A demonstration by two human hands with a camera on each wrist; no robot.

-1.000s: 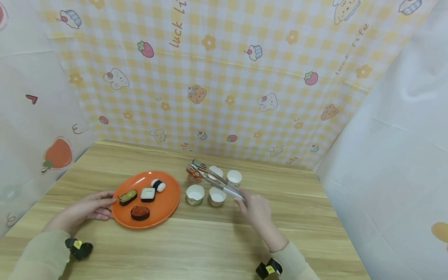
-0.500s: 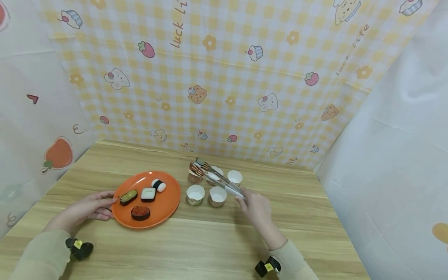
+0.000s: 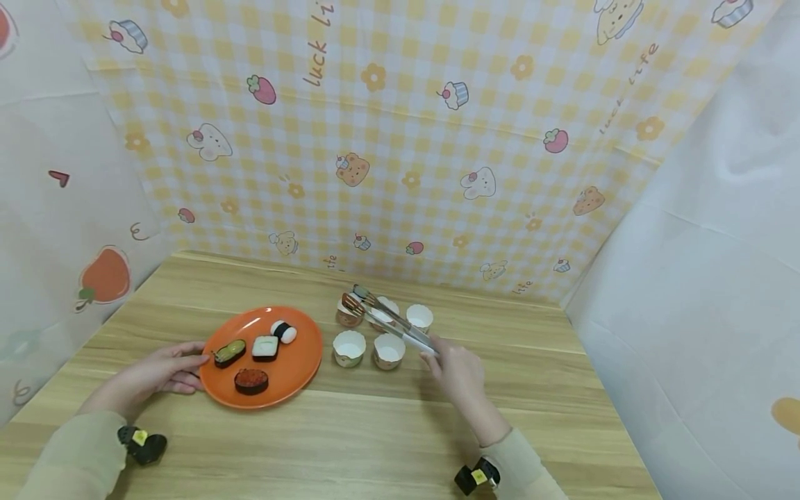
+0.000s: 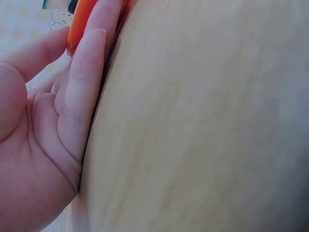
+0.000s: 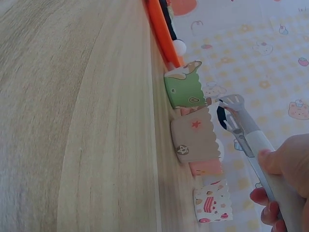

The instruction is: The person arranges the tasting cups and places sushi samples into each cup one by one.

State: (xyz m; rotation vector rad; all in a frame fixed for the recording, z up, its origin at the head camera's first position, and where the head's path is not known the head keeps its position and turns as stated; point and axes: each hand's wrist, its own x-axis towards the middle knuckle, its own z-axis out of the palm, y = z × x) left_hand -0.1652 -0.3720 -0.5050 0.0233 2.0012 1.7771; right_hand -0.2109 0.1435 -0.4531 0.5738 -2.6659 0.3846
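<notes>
wood-grain counter (image 3: 350, 444), pale yellow-brown, streaks running mostly crosswise. behind it, yellow-and-white checked cloth (image 3: 412, 139), faintly creased; printed cupcakes (image 3: 456, 94), strawberries (image 3: 555, 140), flowers (image 3: 373, 76), "luck life" lettering (image 3: 320, 45). over to left, white sheet (image 3: 46, 132) with red heart (image 3: 59, 178), big orange-red fruit print (image 3: 105, 275). over to right, another white sheet (image 3: 706, 278), softly rumpled. light even, shadows faint.

Your left hand (image 3: 164, 368) pinches, with its thumb (image 4: 43, 52) above and its fingers (image 4: 83, 82) below. Well apart, on its right side, your right hand (image 3: 459, 371) grips, its fingers curled and its thumb (image 5: 276, 158) pressing. Your left arm (image 3: 75, 451) and right arm (image 3: 519, 462) stretch behind them.
</notes>
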